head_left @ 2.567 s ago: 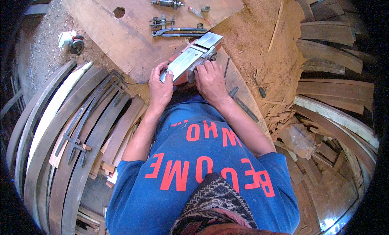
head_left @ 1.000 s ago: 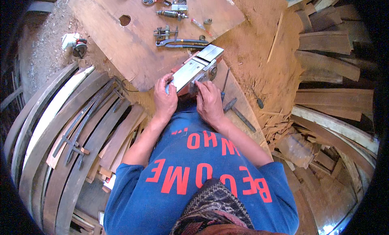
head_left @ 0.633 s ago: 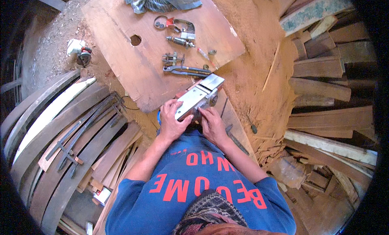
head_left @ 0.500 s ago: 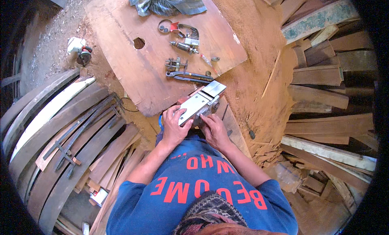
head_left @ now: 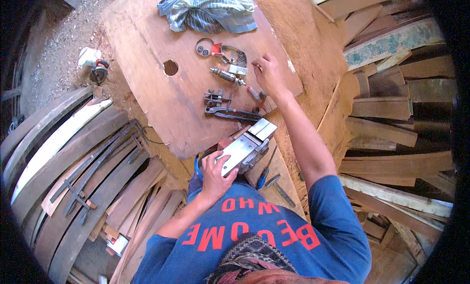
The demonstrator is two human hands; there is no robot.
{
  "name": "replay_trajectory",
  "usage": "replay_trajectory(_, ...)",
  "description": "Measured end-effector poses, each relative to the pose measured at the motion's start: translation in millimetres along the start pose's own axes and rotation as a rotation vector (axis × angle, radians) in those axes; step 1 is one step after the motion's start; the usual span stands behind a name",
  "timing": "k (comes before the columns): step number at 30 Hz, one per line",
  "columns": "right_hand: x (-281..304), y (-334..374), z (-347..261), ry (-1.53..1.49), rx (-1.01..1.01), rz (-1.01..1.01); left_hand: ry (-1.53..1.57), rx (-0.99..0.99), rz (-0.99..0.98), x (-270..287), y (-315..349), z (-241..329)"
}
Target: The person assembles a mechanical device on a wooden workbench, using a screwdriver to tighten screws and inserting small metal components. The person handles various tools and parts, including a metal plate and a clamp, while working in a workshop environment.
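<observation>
Planer (head_left: 246, 152), smooth flat metal sole up, sits by the near edge of the scuffed plywood board (head_left: 142, 54), left hand (head_left: 217, 177) grasping its near end. Right hand (head_left: 272, 77) hangs over the board, fingers curled; can't tell from where I stand if they pinch anything. Crumpled striped cloth (head_left: 208, 11) lies on the board's far end.

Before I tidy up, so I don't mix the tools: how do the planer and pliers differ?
The planer is broad, with a flat silvery top; the pliers are slim, with dark handles. The left hand holds the planer, while the pliers lie untouched on the board. Both are tools.
</observation>
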State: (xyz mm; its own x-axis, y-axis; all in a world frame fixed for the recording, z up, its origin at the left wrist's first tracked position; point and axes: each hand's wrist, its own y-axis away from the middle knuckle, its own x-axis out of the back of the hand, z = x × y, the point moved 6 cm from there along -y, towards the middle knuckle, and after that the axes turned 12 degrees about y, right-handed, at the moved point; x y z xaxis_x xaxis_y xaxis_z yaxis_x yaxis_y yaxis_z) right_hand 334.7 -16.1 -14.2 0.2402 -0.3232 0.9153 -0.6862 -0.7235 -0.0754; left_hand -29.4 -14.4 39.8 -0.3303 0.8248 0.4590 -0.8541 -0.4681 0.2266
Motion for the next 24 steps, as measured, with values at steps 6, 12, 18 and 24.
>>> replay_trajectory(6, -77, -54, 19, 0.254, 0.01, -0.235, 0.029, 0.022, 0.006, 0, 0, -5)
replay_trajectory(12, -90, -56, 15, 0.258, -0.119, -0.222, 0.041, -0.001, 0.012, 2, -2, -1)
replay_trajectory(18, -94, -58, 20, 0.212, -0.197, -0.221, 0.05, 0.004, 0.014, 2, -3, 1)
replay_trajectory(24, -92, -57, 23, 0.081, -0.252, -0.245, 0.054, -0.001, 0.012, 3, -4, 3)
